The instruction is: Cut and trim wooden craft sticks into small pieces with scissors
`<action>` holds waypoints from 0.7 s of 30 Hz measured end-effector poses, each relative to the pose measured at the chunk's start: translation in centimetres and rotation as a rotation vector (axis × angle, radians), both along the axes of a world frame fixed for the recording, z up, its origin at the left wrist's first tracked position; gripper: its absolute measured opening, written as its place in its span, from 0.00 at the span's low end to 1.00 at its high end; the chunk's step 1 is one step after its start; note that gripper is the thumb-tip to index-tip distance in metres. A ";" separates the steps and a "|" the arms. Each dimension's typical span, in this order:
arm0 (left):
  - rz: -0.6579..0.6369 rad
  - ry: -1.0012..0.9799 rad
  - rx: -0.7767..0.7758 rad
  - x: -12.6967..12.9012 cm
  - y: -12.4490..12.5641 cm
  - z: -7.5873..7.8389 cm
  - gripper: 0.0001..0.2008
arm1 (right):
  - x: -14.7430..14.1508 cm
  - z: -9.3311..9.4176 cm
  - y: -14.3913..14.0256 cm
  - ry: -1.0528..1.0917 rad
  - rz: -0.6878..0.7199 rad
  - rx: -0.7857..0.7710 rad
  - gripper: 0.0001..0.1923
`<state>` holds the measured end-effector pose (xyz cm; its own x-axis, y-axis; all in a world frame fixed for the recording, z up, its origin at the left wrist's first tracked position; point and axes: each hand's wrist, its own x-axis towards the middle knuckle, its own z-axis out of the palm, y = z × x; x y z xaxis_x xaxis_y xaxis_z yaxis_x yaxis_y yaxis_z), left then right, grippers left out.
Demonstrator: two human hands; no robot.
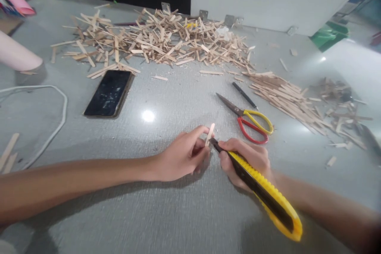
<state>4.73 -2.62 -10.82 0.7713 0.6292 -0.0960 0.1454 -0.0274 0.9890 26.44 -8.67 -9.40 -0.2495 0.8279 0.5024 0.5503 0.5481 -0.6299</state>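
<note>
My left hand (183,154) pinches a short pale wooden stick (210,133), holding it nearly upright on the grey table (166,214). My right hand (247,160) grips a yellow and black utility knife (262,188). Its blade tip touches the lower end of the stick, right beside my left fingertips. Both hands rest on the table near its middle.
Red and yellow scissors (248,121) and a black pen (244,95) lie just beyond my right hand. A black phone (108,93) lies at the left, with a white cable (56,123) beside it. A big heap of wooden sticks (157,39) fills the back; neater sticks (285,97) lie at the right.
</note>
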 end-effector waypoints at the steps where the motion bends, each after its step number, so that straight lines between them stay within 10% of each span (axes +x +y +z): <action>1: 0.002 0.005 -0.004 0.0 0.0 0.0 0.04 | -0.1 0.0 0.0 0.007 0.004 -0.006 0.11; 21: 0.041 -0.184 -0.235 0.2 0.3 0.7 0.12 | 0.1 -1.2 -0.1 -0.005 0.146 0.112 0.17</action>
